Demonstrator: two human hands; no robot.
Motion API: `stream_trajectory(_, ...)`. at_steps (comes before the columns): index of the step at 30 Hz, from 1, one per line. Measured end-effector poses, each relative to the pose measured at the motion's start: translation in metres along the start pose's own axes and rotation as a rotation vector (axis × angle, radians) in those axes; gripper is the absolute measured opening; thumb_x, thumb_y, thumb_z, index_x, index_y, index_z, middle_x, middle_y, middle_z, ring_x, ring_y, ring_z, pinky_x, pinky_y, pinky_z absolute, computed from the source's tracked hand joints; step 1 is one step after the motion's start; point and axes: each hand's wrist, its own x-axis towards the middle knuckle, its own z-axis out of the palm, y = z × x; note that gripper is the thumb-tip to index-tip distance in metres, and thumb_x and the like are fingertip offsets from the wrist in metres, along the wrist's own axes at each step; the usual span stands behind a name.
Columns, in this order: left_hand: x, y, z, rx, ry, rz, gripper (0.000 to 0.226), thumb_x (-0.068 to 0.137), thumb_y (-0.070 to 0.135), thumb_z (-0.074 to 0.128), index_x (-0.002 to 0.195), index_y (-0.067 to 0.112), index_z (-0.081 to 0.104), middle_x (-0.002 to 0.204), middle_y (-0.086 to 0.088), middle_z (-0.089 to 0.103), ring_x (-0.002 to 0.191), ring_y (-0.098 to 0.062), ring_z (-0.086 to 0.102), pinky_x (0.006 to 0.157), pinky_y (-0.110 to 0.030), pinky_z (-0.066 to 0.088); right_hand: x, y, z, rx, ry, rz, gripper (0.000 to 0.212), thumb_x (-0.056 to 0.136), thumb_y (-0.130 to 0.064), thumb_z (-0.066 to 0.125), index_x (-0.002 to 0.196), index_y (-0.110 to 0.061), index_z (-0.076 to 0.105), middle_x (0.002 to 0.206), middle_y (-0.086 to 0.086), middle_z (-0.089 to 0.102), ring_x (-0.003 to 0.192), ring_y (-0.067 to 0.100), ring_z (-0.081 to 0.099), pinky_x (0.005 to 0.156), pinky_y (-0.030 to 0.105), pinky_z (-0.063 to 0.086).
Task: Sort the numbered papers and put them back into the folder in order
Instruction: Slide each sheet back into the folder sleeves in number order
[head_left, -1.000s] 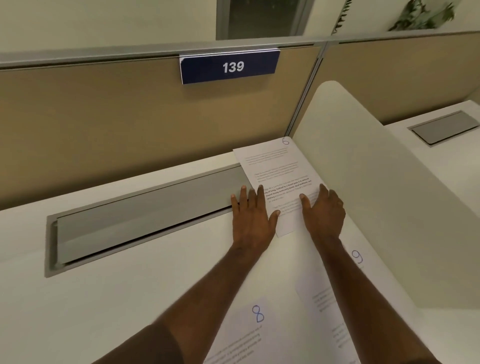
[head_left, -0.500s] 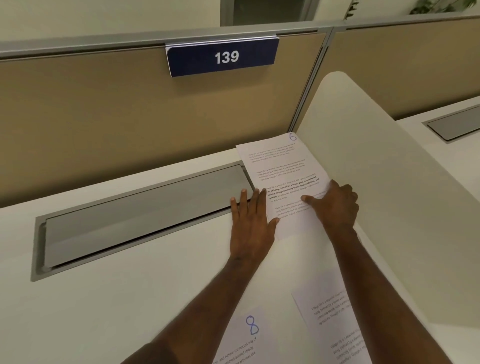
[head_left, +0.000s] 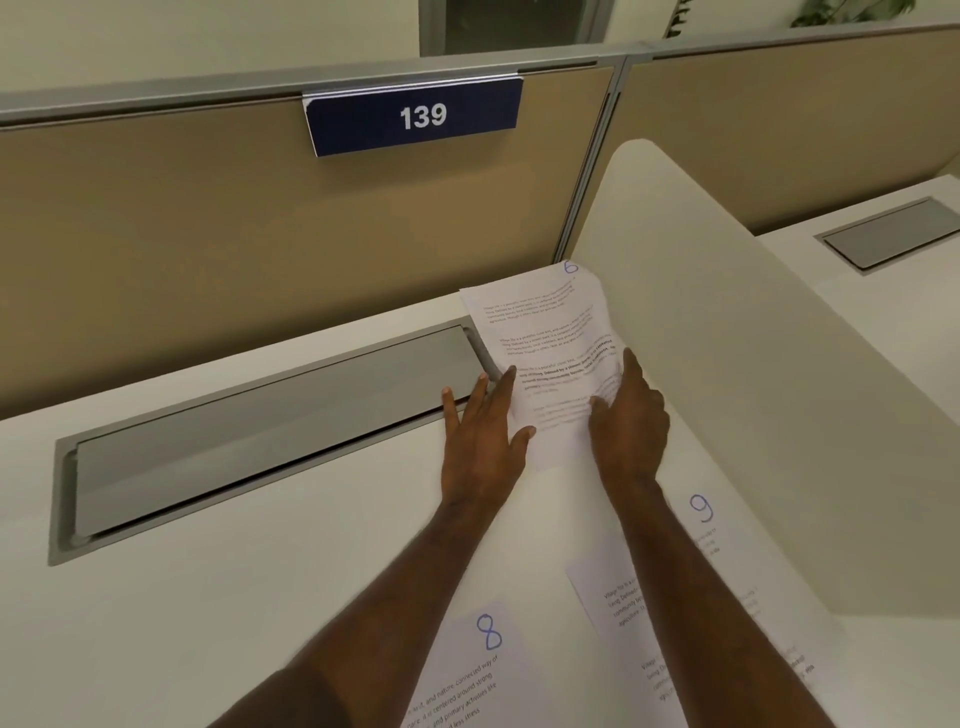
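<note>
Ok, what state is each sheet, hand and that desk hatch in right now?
Sheet 6: right edge lifted and buckled, the rest on the desk.
Sheet 8: flat, face up.
Sheet 9: flat, partly under the arm.
Left hand: open, pressing sheet 6.
Right hand: gripping sheet 6.
Desk hatch: closed.

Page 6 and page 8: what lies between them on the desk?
In the head view, the left hand and its forearm cross that stretch; otherwise bare white desk separates page 6 from page 8.
</note>
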Motion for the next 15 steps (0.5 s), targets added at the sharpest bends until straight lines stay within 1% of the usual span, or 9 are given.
stream_trajectory(3,-0.001,0.001,-0.007,-0.210,0.058,-0.077,0.084,0.096,0.034,0.067,0.160,0.027,0.014,0.151,0.011,0.048,0.140,0.016,0.003,0.126,-0.045,0.001,-0.016,-0.006,-0.003,0.373,0.045,0.083,0.069,0.091,-0.001,0.064,0.154,-0.017,0.038,0.136,0.013,0.062,0.121,0.033,0.059,0.103,0.043,0.048)
stream_trajectory(4,-0.001,0.000,-0.007,-0.257,0.049,-0.114,0.087,0.096,0.035,0.067,0.161,0.028,0.009,0.149,0.013,0.050,0.139,0.014,0.000,0.125,-0.046,0.005,-0.020,-0.009,-0.005,0.470,0.059,0.115,0.068,0.090,0.002,0.064,0.151,-0.016,0.042,0.137,0.011,0.062,0.121,0.030,0.061,0.103,0.042,0.050)
stream_trajectory(6,-0.001,-0.001,-0.008,-0.351,0.038,-0.166,0.093,0.094,0.040,0.068,0.161,0.032,0.003,0.150,0.019,0.046,0.149,-0.002,0.001,0.124,-0.046,0.007,-0.024,-0.012,-0.010,0.636,0.070,0.206,0.065,0.087,0.007,0.068,0.145,-0.016,0.051,0.134,0.009,0.064,0.116,0.026,0.064,0.099,0.039,0.054)
stream_trajectory(8,-0.001,-0.004,-0.007,-0.441,0.048,-0.189,0.096,0.091,0.042,0.071,0.160,0.032,0.006,0.147,0.028,0.038,0.145,0.008,0.004,0.123,-0.043,0.008,-0.029,-0.013,-0.013,0.809,0.068,0.304,0.064,0.082,0.010,0.071,0.139,-0.015,0.057,0.126,0.008,0.068,0.108,0.024,0.067,0.091,0.033,0.058)
stream_trajectory(9,-0.002,-0.005,-0.009,-0.479,0.054,-0.206,0.095,0.090,0.043,0.073,0.160,0.033,0.010,0.149,0.030,0.032,0.145,0.006,0.006,0.123,-0.043,0.010,-0.032,-0.014,-0.015,0.888,0.064,0.341,0.064,0.080,0.012,0.071,0.137,-0.014,0.059,0.123,0.008,0.069,0.105,0.024,0.069,0.089,0.032,0.059)
stream_trajectory(11,-0.001,-0.008,-0.016,-0.584,0.058,-0.245,0.091,0.088,0.043,0.074,0.159,0.032,0.019,0.159,0.021,0.028,0.153,-0.013,0.015,0.122,-0.045,0.019,-0.043,-0.017,-0.022,1.019,0.043,0.406,0.065,0.078,0.016,0.071,0.136,-0.012,0.060,0.120,0.009,0.070,0.102,0.024,0.070,0.085,0.029,0.059)
stream_trajectory(12,-0.001,-0.009,-0.022,-0.642,0.057,-0.245,0.088,0.089,0.038,0.074,0.159,0.028,0.022,0.161,0.013,0.030,0.153,-0.017,0.022,0.123,-0.043,0.024,-0.050,-0.018,-0.026,1.076,0.036,0.436,0.066,0.077,0.018,0.070,0.136,-0.011,0.060,0.120,0.008,0.070,0.101,0.022,0.070,0.082,0.026,0.059)
stream_trajectory(14,-0.002,-0.006,-0.040,-0.800,0.048,-0.276,0.082,0.092,0.026,0.073,0.158,0.016,0.026,0.160,0.001,0.036,0.148,-0.015,0.034,0.120,-0.037,0.032,-0.065,-0.019,-0.036,1.161,0.020,0.482,0.067,0.077,0.020,0.069,0.136,-0.011,0.060,0.118,0.006,0.070,0.094,0.017,0.070,0.075,0.020,0.059)
stream_trajectory(15,-0.004,-0.004,-0.050,-0.877,0.054,-0.318,0.079,0.093,0.020,0.071,0.158,0.012,0.026,0.157,-0.003,0.040,0.144,-0.016,0.040,0.118,-0.034,0.036,-0.073,-0.020,-0.040,1.188,0.009,0.497,0.067,0.077,0.020,0.070,0.136,-0.012,0.060,0.115,0.004,0.071,0.093,0.015,0.070,0.074,0.021,0.059)
